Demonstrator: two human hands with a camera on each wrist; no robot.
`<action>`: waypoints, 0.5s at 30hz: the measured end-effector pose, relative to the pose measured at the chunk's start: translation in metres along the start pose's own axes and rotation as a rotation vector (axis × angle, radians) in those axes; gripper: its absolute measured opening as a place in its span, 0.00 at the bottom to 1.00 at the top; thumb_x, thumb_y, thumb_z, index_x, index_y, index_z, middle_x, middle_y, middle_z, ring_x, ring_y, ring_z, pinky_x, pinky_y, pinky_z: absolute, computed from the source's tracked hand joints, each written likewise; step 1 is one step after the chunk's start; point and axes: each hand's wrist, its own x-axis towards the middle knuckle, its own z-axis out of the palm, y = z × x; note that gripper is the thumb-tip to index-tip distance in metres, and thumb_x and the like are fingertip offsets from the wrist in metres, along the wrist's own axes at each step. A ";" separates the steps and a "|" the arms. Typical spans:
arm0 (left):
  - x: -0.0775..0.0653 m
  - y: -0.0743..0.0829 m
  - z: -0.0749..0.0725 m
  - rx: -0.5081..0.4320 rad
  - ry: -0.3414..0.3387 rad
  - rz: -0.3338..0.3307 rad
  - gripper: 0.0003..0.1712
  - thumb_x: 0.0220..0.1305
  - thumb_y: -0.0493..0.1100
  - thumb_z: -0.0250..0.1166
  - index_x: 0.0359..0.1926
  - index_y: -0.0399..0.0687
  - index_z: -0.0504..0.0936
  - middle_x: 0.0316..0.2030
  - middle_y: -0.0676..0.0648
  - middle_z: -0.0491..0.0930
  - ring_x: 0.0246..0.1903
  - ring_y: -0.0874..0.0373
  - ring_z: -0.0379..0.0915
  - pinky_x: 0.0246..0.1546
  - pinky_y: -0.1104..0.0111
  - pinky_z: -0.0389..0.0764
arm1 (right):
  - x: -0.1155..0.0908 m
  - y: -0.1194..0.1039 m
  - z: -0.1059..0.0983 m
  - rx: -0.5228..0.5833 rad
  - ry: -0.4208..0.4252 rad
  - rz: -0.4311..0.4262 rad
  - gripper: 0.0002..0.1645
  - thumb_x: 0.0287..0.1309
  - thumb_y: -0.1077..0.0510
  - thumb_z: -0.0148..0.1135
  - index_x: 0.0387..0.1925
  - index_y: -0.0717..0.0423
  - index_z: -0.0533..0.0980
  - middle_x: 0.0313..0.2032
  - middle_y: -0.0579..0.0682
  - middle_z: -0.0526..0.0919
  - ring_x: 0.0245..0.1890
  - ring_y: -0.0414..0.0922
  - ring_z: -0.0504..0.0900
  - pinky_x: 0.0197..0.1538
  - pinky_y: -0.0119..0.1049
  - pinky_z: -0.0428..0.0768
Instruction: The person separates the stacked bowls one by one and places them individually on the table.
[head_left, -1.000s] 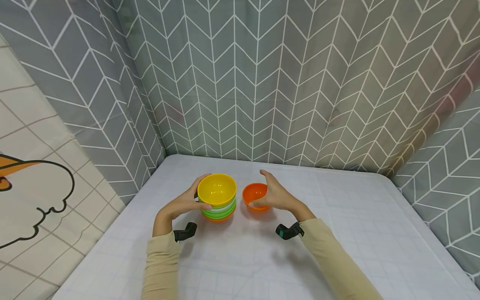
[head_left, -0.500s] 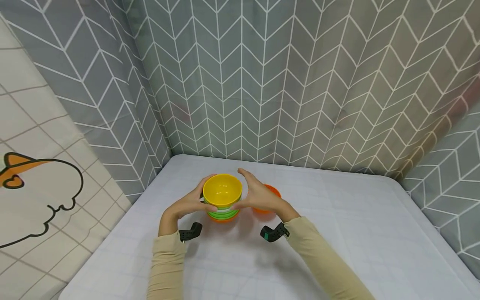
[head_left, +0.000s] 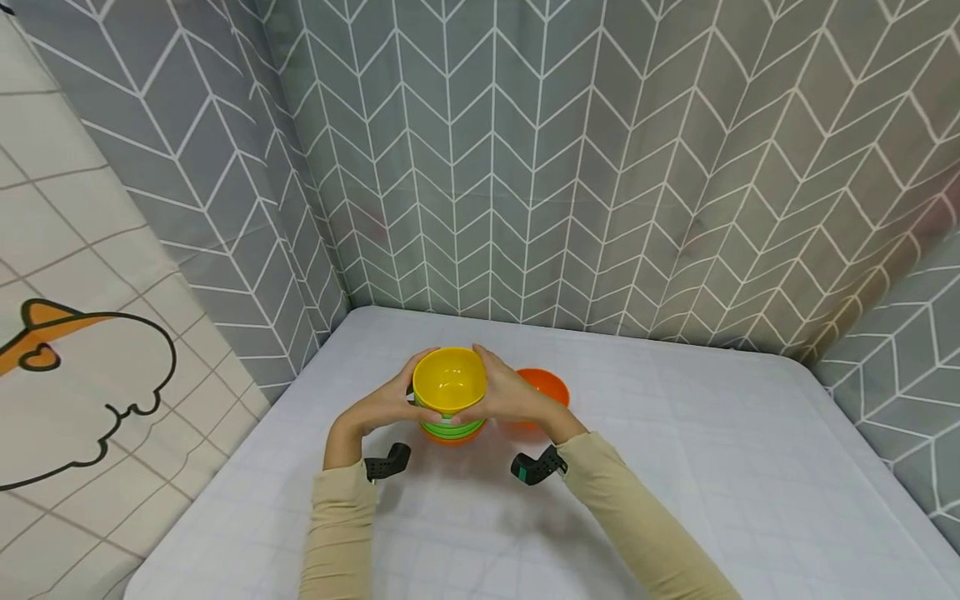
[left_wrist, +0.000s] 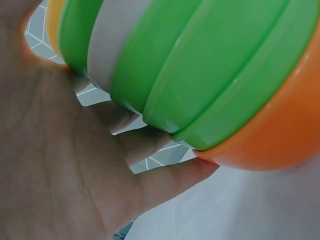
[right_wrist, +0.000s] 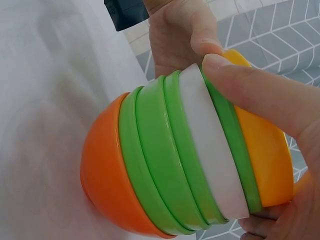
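Observation:
A stack of nested bowls (head_left: 449,408) stands on the white table, with a yellow bowl (head_left: 448,381) on top, green and white bowls under it and an orange bowl at the bottom. My left hand (head_left: 384,405) grips the stack's left side. My right hand (head_left: 510,397) grips its right side, the thumb (right_wrist: 250,86) lying across the upper green and white rims. The left wrist view shows the palm (left_wrist: 50,150) cupped against the green bands (left_wrist: 200,75). A single orange bowl (head_left: 547,385) sits just right of the stack, partly behind my right hand.
The table (head_left: 675,475) wears a white gridded cloth. Grey chevron curtains (head_left: 562,167) close in the back and both sides. A pale cloth with a cartoon drawing (head_left: 82,358) hangs at the left. Black wrist cameras (head_left: 536,467) sit at my cuffs.
My right hand has left the single orange bowl and moved left to grasp the stack's right side. My left hand has stayed on the stack.

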 end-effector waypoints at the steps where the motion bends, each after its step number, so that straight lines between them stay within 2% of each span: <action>1: 0.000 0.000 0.000 0.001 0.002 -0.001 0.57 0.51 0.44 0.76 0.74 0.63 0.48 0.68 0.50 0.57 0.67 0.50 0.52 0.63 0.42 0.55 | 0.000 0.001 0.000 0.012 -0.001 -0.001 0.60 0.39 0.50 0.81 0.68 0.60 0.55 0.55 0.48 0.72 0.52 0.43 0.73 0.56 0.41 0.74; 9: 0.002 -0.002 0.001 0.001 0.006 0.004 0.57 0.50 0.45 0.76 0.73 0.63 0.49 0.68 0.50 0.57 0.66 0.48 0.52 0.63 0.40 0.52 | -0.002 -0.001 0.001 0.059 0.024 0.101 0.63 0.37 0.50 0.81 0.69 0.61 0.51 0.57 0.53 0.69 0.51 0.46 0.74 0.56 0.43 0.73; 15: 0.001 0.000 0.001 0.004 0.017 -0.006 0.57 0.49 0.45 0.77 0.73 0.63 0.50 0.68 0.51 0.57 0.67 0.50 0.52 0.63 0.41 0.52 | -0.001 -0.001 0.003 0.099 0.036 0.109 0.63 0.38 0.50 0.80 0.69 0.61 0.51 0.57 0.53 0.71 0.52 0.47 0.74 0.56 0.44 0.74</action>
